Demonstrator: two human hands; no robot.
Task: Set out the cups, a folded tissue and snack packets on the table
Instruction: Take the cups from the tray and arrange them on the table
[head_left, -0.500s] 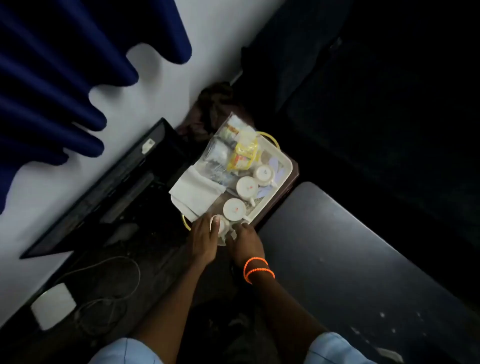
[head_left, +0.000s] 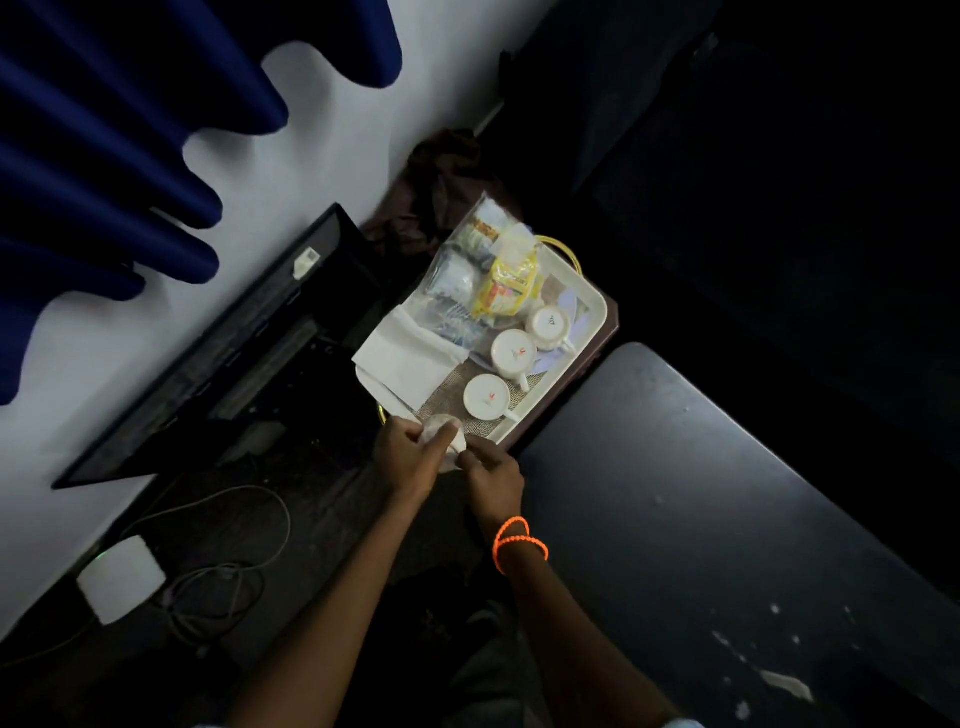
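Observation:
A white tray holds three upturned white cups, a folded white tissue and clear and yellow snack packets. At the tray's near corner my left hand and my right hand together grip a fourth white cup, tilted and mostly hidden by my fingers. My right wrist wears orange bands.
The tray rests on a small brown stand next to the dark table at right. A black monitor leans by the white wall at left. Cables and a white adapter lie on the floor. A dark cloth sits behind the tray.
Both hands have drawn the near cup off the tray's corner toward me and tipped it; my fingers now wrap it more fully.

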